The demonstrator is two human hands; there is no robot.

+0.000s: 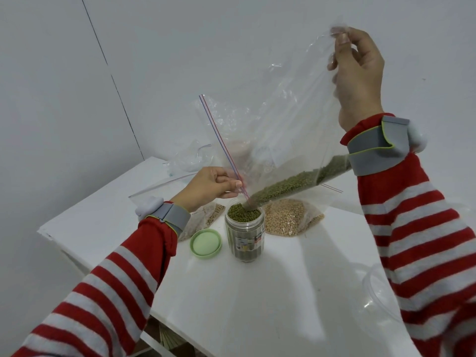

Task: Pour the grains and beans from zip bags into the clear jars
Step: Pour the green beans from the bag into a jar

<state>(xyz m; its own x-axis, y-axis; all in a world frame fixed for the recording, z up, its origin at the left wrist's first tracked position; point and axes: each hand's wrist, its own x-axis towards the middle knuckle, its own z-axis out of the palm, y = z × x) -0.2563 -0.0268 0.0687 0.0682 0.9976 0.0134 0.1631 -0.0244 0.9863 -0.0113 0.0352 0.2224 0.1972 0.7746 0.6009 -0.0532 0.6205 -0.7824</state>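
1. Head view: the jar [245,233] stands open on the table [257,292]. Green beans fill it almost to the rim.
2. The bag [283,130] hangs tilted above the jar, with its open corner right over the jar's mouth. The beans [296,184] lie along the bag's low edge and slide down into the jar.
3. The left hand [208,188] is just left of the jar's mouth. Its thumb and fingers are pinched tight on the bag's zip strip and keep the opening small.
4. The right hand [358,76] is high above and to the right of the jar. Its fingers are clamped on the bag's far corner.
5. To do this well, I think the right hand should come down a bit now. The jar looks nearly full, and more beans could spill over.
6. Keep the bag's corner right over the mouth so no beans miss it.
7. The lid [206,243] lies just left of the jar. A bag of tan beans [291,217] lies just behind it on the right.
8. The jar has a picture label. Its writing is too small to read, and no brand shows.
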